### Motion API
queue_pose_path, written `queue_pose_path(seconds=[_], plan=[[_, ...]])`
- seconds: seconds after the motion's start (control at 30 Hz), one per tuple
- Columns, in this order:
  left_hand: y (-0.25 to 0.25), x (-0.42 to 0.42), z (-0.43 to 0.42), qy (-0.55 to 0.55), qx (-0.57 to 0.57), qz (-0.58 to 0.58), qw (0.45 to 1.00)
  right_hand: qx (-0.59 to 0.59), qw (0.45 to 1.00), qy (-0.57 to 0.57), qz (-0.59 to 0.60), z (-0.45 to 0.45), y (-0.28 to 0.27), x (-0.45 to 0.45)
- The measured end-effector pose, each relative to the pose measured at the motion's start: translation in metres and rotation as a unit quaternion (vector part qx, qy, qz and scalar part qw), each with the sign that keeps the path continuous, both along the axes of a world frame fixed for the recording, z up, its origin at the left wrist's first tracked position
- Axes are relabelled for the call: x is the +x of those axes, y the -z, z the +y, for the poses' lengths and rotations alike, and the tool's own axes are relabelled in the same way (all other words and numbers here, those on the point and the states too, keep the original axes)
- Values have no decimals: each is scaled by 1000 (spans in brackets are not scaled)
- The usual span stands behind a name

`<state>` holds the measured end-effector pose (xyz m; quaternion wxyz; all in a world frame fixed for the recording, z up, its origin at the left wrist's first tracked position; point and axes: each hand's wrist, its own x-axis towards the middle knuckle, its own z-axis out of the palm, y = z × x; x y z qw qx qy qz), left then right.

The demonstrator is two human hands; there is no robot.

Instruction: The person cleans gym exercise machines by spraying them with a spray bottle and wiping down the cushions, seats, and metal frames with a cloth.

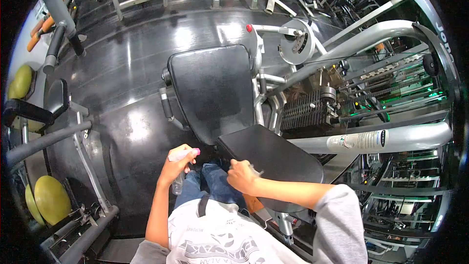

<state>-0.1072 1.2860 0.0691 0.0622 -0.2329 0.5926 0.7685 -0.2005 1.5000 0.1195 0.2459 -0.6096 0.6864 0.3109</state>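
My left hand (172,170) is closed around the neck of a spray bottle (178,186), which has a clear body and a white head with a pink tip. The bottle hangs in front of my jeans. My right hand (241,177) is curled shut beside the front edge of the black padded seat (273,159). A small greyish bit shows at its fingers, too little to name. Beyond both hands stands the black padded backrest (212,85) of an exercise machine, with a dark handle (166,103) on its left side.
To the right are the machine's silver frame (371,139), a weight stack (305,110) and a round plate (296,42). Another machine's bars (88,166) and a yellow-green ball (51,199) are at left. Dark shiny floor (137,122) lies between; racks stand far back.
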Motion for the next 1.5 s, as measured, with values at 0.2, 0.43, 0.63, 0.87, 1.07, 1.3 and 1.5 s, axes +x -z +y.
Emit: queue_pose_path(seconds=[0.2,0.43,0.63,0.87,1.07,1.3,1.5], plan=[[-1,0,14,3,24,-11,1000,-89,977,154,-119,20,-11,-55],[-7,-2,26,40,12,-29,999,-231,930,242,-151,33,37,-79],[0,-8,30,53,11,-32,998,-155,909,283,-266,64,-39,-78],[-12,-16,36,94,17,-45,994,-129,905,325,-243,108,-19,-126],[-8,-22,41,128,2,-27,991,-38,899,351,-258,73,21,-145],[-6,-47,54,194,-22,-49,979,-112,856,318,-392,107,-42,-123],[-31,-76,75,251,-29,-67,965,-146,888,353,-258,154,-25,-165]])
